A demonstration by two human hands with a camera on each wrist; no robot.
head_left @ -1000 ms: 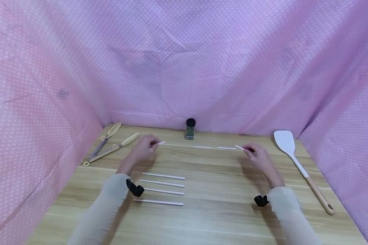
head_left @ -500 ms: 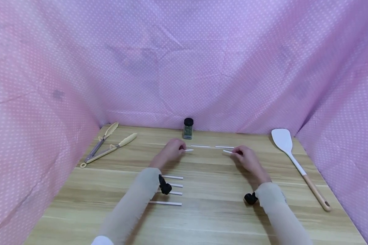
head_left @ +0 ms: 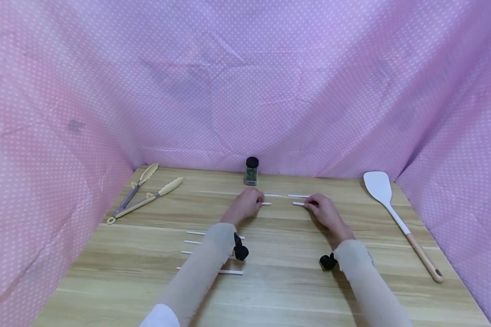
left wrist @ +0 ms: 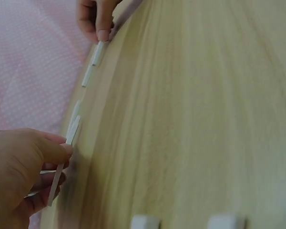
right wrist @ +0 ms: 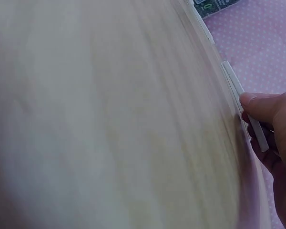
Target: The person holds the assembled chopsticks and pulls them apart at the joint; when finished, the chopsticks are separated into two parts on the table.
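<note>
Near the back of the table, my left hand (head_left: 246, 204) pinches a thin white stick (head_left: 266, 204) between thumb and fingers. The left wrist view shows this stick (left wrist: 57, 183) running through the grip, both ends free. Opposite it, my right hand (head_left: 325, 211) pinches a second white stick (head_left: 298, 204), whose length shows in the right wrist view beneath the thumb (right wrist: 248, 98). Just behind the held sticks, two more white sticks lie end to end with a gap, a left one (head_left: 273, 195) and a right one (head_left: 298, 196). Whether the held sticks touch the table I cannot tell.
Several longer white sticks, the front one (head_left: 231, 272) among them, lie partly hidden under my left forearm. A black-capped spice jar (head_left: 251, 171) stands at the back. Spread tongs (head_left: 143, 195) lie left, a white spatula (head_left: 393, 213) right. Pink dotted cloth (head_left: 245, 91) encloses the table.
My left hand has moved right with its stick, from beside the tongs to below the jar. The right hand has shifted slightly left and nearer. The two held sticks are now closer together.
</note>
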